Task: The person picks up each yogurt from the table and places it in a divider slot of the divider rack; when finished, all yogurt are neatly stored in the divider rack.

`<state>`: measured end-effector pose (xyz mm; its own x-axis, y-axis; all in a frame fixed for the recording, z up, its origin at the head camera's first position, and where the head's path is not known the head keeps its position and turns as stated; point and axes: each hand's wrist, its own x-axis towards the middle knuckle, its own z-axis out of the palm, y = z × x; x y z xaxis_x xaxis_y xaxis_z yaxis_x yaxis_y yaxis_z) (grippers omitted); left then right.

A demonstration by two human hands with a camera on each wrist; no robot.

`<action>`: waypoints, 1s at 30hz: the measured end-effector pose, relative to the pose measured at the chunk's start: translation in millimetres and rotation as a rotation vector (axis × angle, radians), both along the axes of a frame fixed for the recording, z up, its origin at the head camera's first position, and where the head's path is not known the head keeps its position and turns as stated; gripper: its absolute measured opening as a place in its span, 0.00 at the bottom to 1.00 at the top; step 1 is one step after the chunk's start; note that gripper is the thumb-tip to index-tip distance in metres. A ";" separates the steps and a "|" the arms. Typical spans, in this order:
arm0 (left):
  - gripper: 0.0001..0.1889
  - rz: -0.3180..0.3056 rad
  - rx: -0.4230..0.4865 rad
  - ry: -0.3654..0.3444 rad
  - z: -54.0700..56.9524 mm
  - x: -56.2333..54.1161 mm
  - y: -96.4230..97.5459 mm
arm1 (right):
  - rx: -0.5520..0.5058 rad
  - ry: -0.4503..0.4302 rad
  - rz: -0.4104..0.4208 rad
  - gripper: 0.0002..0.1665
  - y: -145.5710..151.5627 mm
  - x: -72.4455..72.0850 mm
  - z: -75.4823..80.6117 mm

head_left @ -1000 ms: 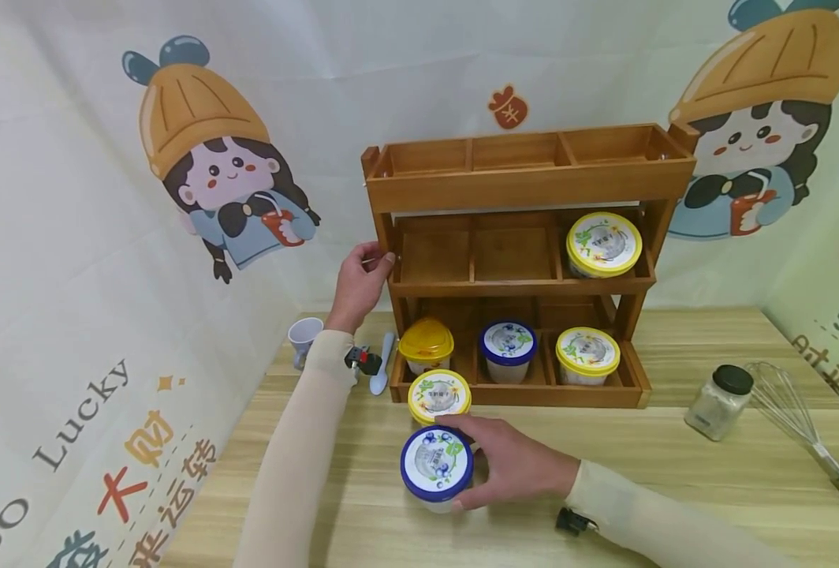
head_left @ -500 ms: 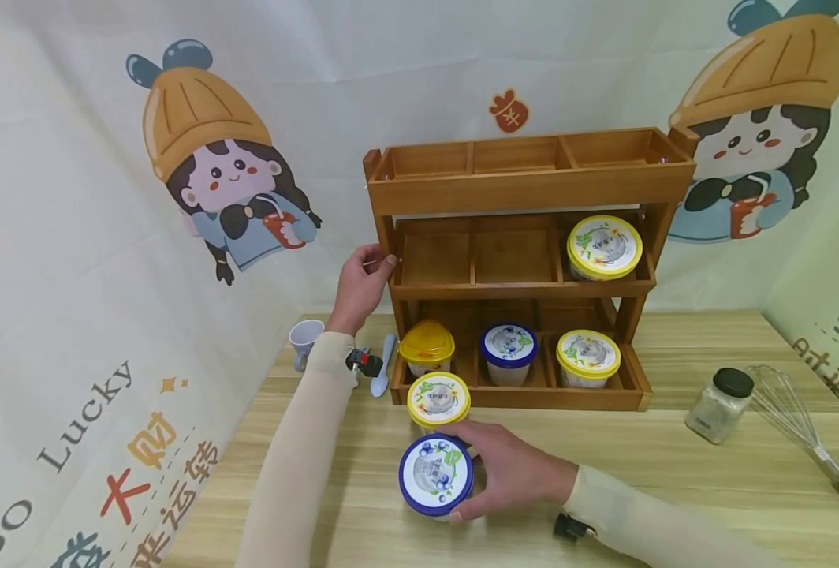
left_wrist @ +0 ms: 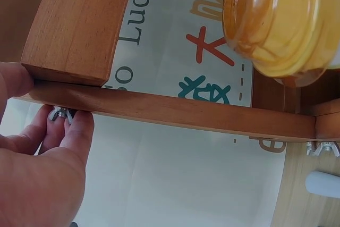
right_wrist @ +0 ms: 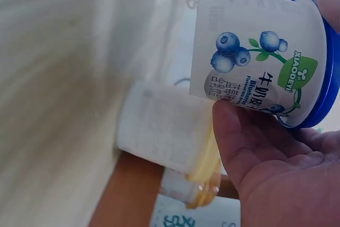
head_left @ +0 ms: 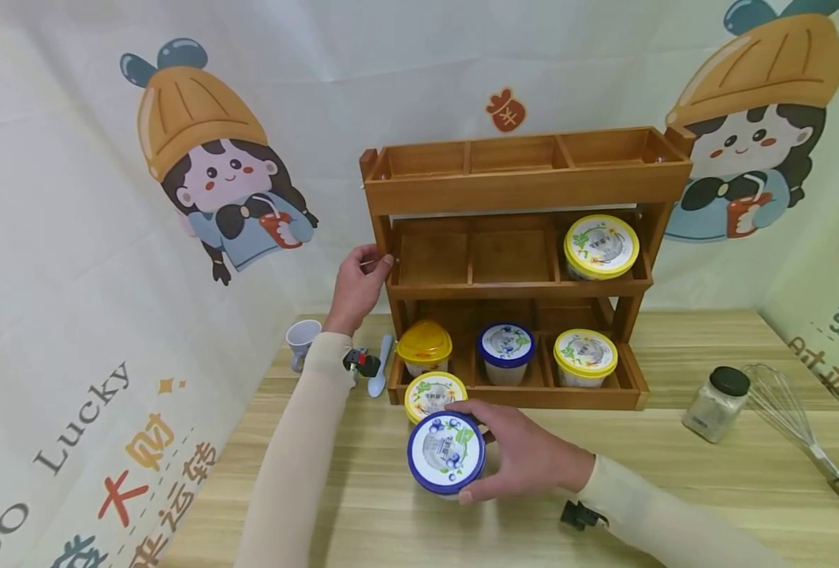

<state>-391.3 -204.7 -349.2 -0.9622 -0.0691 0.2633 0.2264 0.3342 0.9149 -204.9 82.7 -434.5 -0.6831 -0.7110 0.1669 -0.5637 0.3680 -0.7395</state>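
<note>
My right hand (head_left: 536, 454) grips a blueberry pudding cup (head_left: 446, 453) with a blue lid. In the right wrist view the fingers curl under the white, blueberry-printed cup (right_wrist: 249, 51), held off the table. Behind it, a yellow-lidded cup (head_left: 434, 392) stands on the table in front of the rack, partly covered. My left hand (head_left: 356, 290) holds the left upright of the three-tier wooden rack (head_left: 526, 190). In the left wrist view the thumb lies on one side of that post (left_wrist: 186, 107) and the fingers on the other, around a wing nut (left_wrist: 61, 114).
On the rack's bottom tier stand a yellow dome-lidded cup (head_left: 425, 344), a blue-lidded cup (head_left: 507, 347) and a yellow-lidded cup (head_left: 585, 355). Another yellow-lidded cup (head_left: 601, 246) sits mid-tier, right. Left are a small mug (head_left: 302, 338) and spoon (head_left: 380, 368); right, a jar (head_left: 717, 404) and whisk (head_left: 792, 418).
My right hand has raised the blueberry cup and shifted it slightly right, so it now overlaps the yellow-lidded cup behind it more. The left hand keeps its hold on the rack.
</note>
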 end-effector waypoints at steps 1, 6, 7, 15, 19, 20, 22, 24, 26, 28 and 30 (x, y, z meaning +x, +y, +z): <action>0.28 0.001 -0.001 -0.002 0.2 -0.3 -0.3 | -0.015 0.022 -0.005 0.63 0.9 -0.9 2.1; 0.28 0.000 -0.001 -0.002 -0.5 -2.7 -1.3 | -0.066 0.098 -0.037 0.63 6.2 -4.8 10.4; 0.28 0.001 -0.002 -0.001 -0.8 -3.0 -1.5 | -0.072 0.100 -0.047 0.63 7.3 -5.5 12.0; 0.28 0.001 0.000 0.004 -1.1 -3.3 -1.3 | -0.117 0.120 -0.108 0.63 17.2 -11.7 26.9; 0.28 0.006 -0.002 0.009 -0.9 -3.6 -1.4 | -0.137 0.175 -0.122 0.63 23.5 -15.5 35.0; 0.28 0.006 -0.003 0.009 -1.0 -3.7 -1.5 | -0.139 0.182 -0.130 0.63 25.0 -16.5 37.2; 0.28 0.007 -0.003 0.007 -1.3 -3.7 -1.5 | -0.147 0.209 -0.144 0.62 27.3 -19.6 41.8; 0.28 0.009 -0.005 0.006 -1.8 -4.0 -1.9 | -0.163 0.227 -0.165 0.61 29.2 -22.4 48.5; 0.28 0.008 -0.004 0.004 -2.4 -4.0 -2.0 | -0.189 0.227 -0.185 0.61 31.7 -25.6 55.8; 0.29 0.007 -0.006 0.002 -2.9 -4.3 -2.0 | -0.210 0.221 -0.208 0.61 34.7 -28.1 64.3; 0.29 0.004 -0.005 0.001 -3.3 -4.2 -1.8 | -0.224 0.220 -0.227 0.61 38.2 -31.5 72.6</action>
